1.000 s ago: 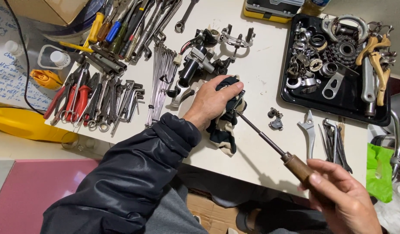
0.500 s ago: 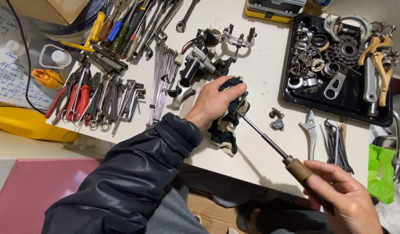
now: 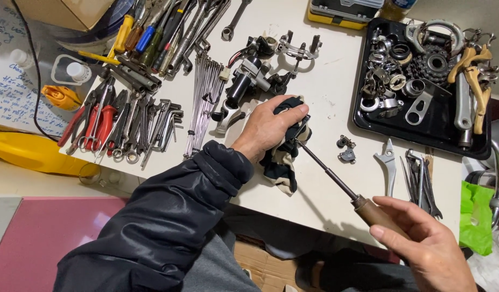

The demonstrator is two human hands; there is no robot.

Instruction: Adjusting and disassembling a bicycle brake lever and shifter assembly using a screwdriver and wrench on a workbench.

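Observation:
My left hand (image 3: 271, 127) presses down on a dark rag (image 3: 282, 162) bundled around a black part on the white table (image 3: 319, 92). My right hand (image 3: 422, 243) grips the brown wooden handle of a long screwdriver (image 3: 336, 181). Its thin metal shaft runs up and left, and its tip meets the wrapped part just under my left fingers. The part itself is mostly hidden by the rag and my hand.
A black tray (image 3: 449, 124) of bicycle parts sits at the right. Pliers and hex keys (image 3: 119, 127), spokes (image 3: 203, 105), screwdrivers (image 3: 152, 32) and black brake parts (image 3: 249, 75) fill the left and middle. A small metal piece (image 3: 345, 151) and levers (image 3: 406, 173) lie near the screwdriver.
My right hand and the screwdriver handle have shifted slightly; the left hand stays on the rag-wrapped part.

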